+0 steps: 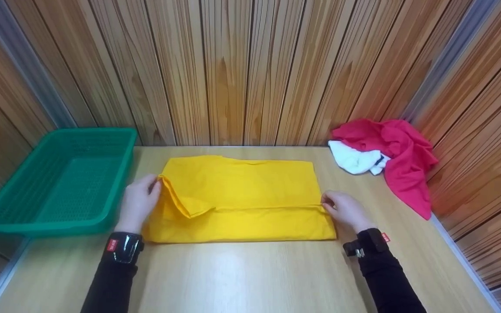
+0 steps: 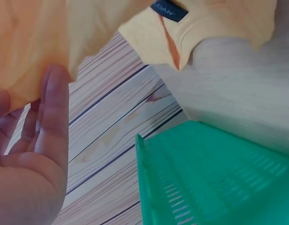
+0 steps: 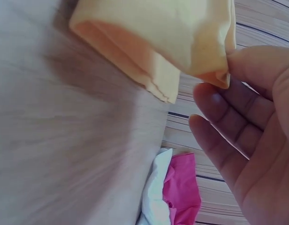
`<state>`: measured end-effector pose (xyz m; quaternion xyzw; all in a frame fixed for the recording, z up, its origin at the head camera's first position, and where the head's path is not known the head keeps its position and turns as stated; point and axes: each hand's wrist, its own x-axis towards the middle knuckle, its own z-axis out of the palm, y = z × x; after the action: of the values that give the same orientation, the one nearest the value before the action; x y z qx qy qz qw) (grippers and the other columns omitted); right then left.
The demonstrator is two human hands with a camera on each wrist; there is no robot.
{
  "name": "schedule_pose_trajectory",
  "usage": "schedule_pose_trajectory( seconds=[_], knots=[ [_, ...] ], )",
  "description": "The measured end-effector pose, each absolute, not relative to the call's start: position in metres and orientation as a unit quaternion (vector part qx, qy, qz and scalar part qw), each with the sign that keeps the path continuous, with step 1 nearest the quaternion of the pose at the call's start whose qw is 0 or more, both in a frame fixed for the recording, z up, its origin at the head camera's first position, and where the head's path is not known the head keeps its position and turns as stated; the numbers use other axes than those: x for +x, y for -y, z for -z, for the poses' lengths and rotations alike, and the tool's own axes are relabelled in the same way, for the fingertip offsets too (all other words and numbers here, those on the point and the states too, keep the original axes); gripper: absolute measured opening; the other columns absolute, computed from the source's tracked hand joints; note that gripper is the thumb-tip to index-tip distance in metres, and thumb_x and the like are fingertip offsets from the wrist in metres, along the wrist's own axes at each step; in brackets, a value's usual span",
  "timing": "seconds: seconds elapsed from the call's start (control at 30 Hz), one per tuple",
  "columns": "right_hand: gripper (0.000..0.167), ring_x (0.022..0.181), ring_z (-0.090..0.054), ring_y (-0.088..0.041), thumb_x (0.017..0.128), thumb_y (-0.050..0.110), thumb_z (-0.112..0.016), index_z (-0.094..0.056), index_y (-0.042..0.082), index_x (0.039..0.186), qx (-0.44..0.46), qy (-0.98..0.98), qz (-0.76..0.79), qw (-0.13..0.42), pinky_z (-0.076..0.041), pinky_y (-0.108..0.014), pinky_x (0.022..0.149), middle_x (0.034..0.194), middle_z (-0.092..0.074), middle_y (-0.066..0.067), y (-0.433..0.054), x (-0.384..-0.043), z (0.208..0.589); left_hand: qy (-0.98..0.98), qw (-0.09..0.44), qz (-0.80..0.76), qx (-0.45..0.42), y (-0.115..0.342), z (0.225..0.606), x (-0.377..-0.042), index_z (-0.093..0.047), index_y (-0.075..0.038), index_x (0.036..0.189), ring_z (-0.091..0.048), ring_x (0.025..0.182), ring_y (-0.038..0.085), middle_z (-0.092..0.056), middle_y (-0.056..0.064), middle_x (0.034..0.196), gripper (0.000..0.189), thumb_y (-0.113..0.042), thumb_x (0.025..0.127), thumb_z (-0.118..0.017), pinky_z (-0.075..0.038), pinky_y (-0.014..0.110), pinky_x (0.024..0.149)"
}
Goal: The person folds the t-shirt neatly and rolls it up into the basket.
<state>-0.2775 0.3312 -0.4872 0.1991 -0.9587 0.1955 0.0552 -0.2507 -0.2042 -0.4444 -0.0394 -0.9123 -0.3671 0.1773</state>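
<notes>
The yellow garment (image 1: 250,182) lies flat on the table (image 1: 233,278), centred between the hands, with a fold line running across its width. At the left end of this line, the fabric stands up in a loose, open pleat.

Left hand (image 1: 138,204): pinches the garment's left edge between thumb and fingers. Right hand (image 1: 346,211): pinches the right end of the fold line between thumb and forefinger; the other fingers are apart from the fabric.

Labels: the left wrist view shows 1 dark label (image 2: 169,9) on the garment; the letters "DAN" are readable, the remainder is cut off or unclear. The left wristband (image 1: 124,248) and the right wristband (image 1: 372,241) are black, each with 1 red tag; the tag lettering is too small to read.

Surroundings: 1 green basket (image 1: 41,227) with perforated sides stands left of the garment, near the left hand. At the far right, 1 red cloth (image 1: 409,152) lies crumpled, touching 1 white cloth (image 1: 355,160) that bears a small dark patch, not legible. Wood-grain panels (image 1: 226,74) line the walls
</notes>
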Motion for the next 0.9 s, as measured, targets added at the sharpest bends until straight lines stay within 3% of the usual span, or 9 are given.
schedule_pose_trajectory(
  seconds=[0.33,0.7,0.9],
  knots=[
    [0.006,0.079,-0.053,-0.024,0.093,0.011,-0.067,-0.061,0.010,0.093,0.158,0.966,-0.201,0.027,-0.047,-0.043,0.078,0.085,-0.059,-0.003,-0.330,-0.281,0.495,0.902,0.218,0.370,-0.048,0.195,0.456,-0.260,-0.064,0.004,0.103,-0.059,0.094,0.039,-0.064,0.023,0.099,0.013,-0.005,0.097,-0.058,-0.048,0.052,0.087],
    [0.006,0.080,-0.054,-0.024,0.093,0.012,-0.066,-0.061,0.010,0.095,0.145,0.966,-0.214,0.007,-0.046,-0.042,0.078,0.085,-0.059,-0.003,-0.328,-0.286,0.502,0.899,0.208,0.383,-0.035,0.198,0.472,-0.265,-0.063,0.008,0.112,-0.059,0.101,0.044,-0.064,0.029,0.108,0.021,-0.006,0.097,-0.056,-0.045,0.055,0.091],
    [0.006,0.079,-0.054,-0.024,0.093,0.010,-0.066,-0.061,0.010,0.094,0.142,0.966,-0.214,0.006,-0.046,-0.043,0.077,0.085,-0.060,-0.003,-0.328,-0.288,0.506,0.897,0.210,0.387,-0.028,0.199,0.482,-0.268,-0.062,0.005,0.100,-0.059,0.085,0.039,-0.064,0.025,0.093,0.012,-0.005,0.097,-0.056,-0.048,0.052,0.079]
  ],
)
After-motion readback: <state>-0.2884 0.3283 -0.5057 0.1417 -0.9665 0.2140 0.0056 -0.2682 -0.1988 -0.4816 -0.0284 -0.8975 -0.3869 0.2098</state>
